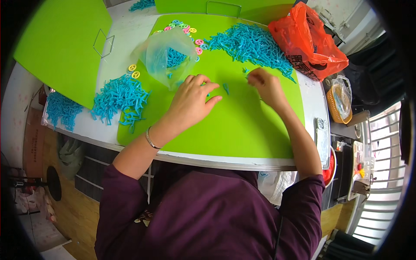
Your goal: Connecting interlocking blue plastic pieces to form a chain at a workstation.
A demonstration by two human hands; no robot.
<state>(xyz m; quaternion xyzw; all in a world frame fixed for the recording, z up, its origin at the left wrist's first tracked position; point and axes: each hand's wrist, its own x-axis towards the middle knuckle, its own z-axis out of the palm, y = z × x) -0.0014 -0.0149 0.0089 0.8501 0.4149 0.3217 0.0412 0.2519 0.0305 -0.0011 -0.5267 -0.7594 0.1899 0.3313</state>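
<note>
Your left hand rests palm down on the bright green plastic mat near the middle of the white bench, fingers loosely curled and spread, gripping nothing that shows; a thin metal bangle circles that wrist. Just beside its fingertips lies a single small blue plastic piece, apart from the hand. Your right hand sits a little farther toward the far edge, its fingers pinched together on a small blue piece whose shape is too small to tell. Beyond it, toward the far right corner, a large heap of blue plastic pieces spreads over the mat, touching an orange plastic bag. Just beyond your left hand stands a clear plastic bag with blue pieces inside. Round pink, yellow and green plastic rings lie along the mat's far edge. A second pile of blue pieces lies at the mat's left edge, and another blue pile sits at the bench's left edge.
</note>
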